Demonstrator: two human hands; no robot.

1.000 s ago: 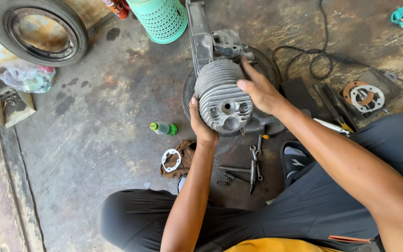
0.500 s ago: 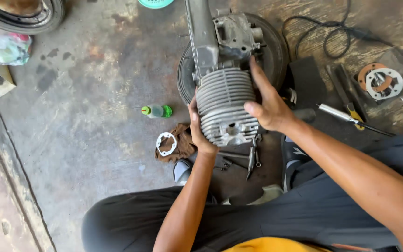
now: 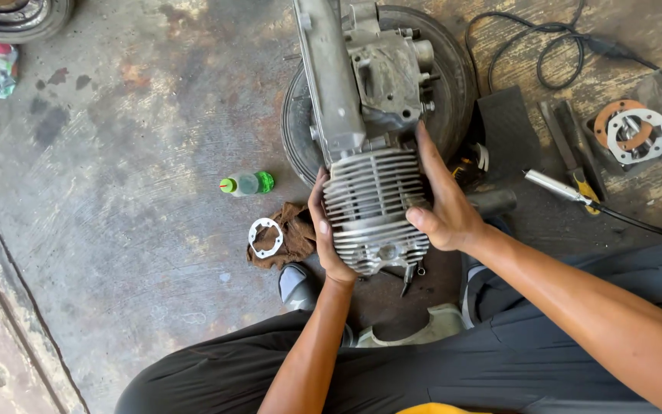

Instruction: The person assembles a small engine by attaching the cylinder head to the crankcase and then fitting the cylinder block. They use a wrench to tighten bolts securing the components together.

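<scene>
**Finned cylinder held against the engine case**

We see the finned cylinder [image 3: 375, 211] in the middle of the view, its long axis running away from us — the far end meets the grey engine case [image 3: 369, 77], the near, closed end points back toward our knees. Its fins lie crosswise to that axis.

Our left hand [image 3: 325, 230] is wrapped against the cylinder's left flank, fingers curled under the fins. Our right hand [image 3: 442, 199] clasps the right flank, fingers stretched up along the fins toward the case and thumb pressed on the lower rows. Both hands grip the cylinder.

The case rests on a dark tyre [image 3: 453, 84] lying flat on the concrete floor [image 3: 132, 115]. Just left of the left hand a white gasket [image 3: 265, 236] sits on a brown rag [image 3: 289, 238] — beyond it lies a small clear bottle [image 3: 245, 184] with a green cap. Well to the right we see a screwdriver [image 3: 565, 188], a black cable [image 3: 545, 46] and a round metal part [image 3: 637, 134] on an orange gasket.
</scene>
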